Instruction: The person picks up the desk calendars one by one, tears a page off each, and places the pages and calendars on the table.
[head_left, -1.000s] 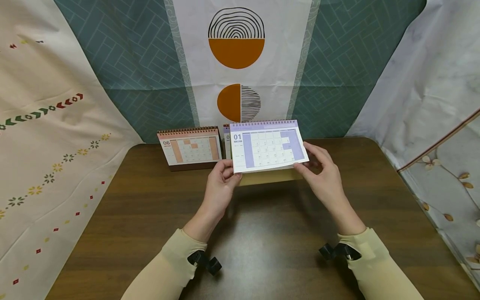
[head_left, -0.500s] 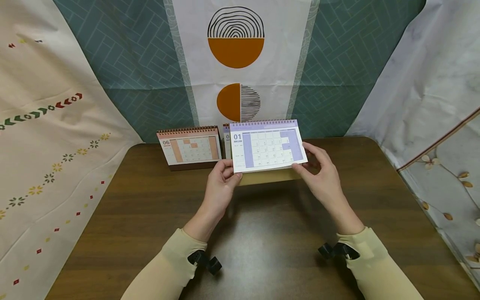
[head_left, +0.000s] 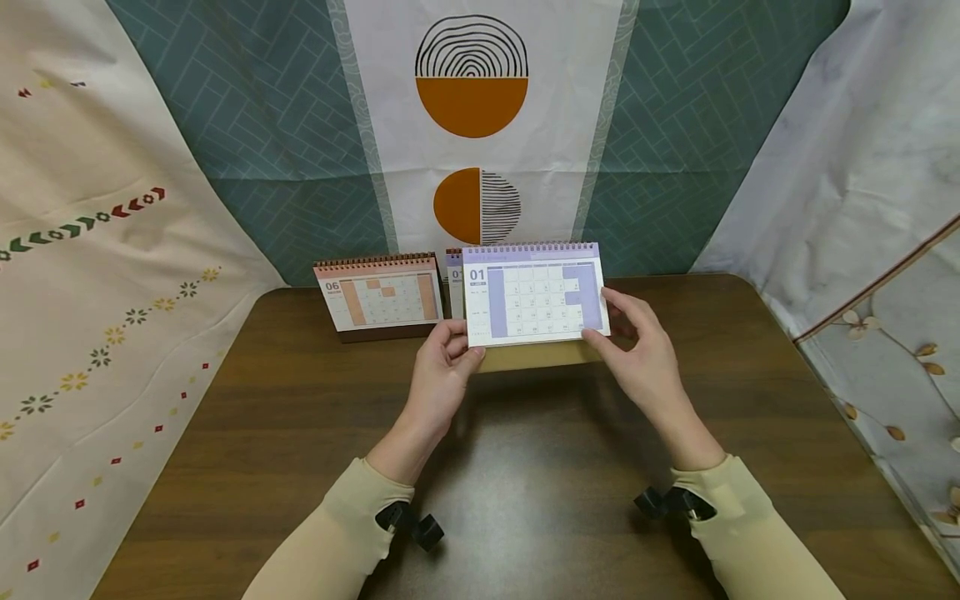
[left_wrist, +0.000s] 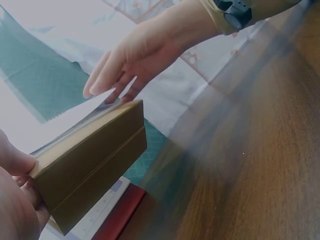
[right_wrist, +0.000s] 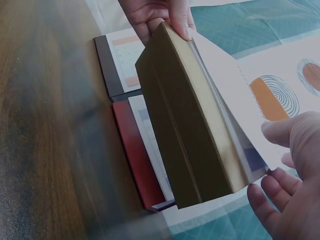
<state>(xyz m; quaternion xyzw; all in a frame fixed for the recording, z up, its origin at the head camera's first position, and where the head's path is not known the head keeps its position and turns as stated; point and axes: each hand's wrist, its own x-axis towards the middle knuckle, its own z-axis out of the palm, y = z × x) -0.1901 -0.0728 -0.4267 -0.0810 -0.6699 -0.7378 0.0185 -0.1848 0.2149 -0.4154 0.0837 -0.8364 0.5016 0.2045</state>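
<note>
The purple calendar is held up off the surface at twelve o'clock, its long axis running nine to three. The left hand, fingers curled, pinches its eight o'clock corner; the right hand, more loosely curled, holds the front sheet near four o'clock, where it stands away from the rest. Both hands touch the calendar, so neither is nearer.

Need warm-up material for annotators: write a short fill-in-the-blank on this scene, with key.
1. In the head view, the held calendar shows the large number ____.
2. The orange-headed calendar shows the large number ____.
3. In the head view, the left hand grips the held calendar's lower ____ corner.
4. The rear calendar's base is coloured ____.
Missing words: 01; 06; left; red.
</note>
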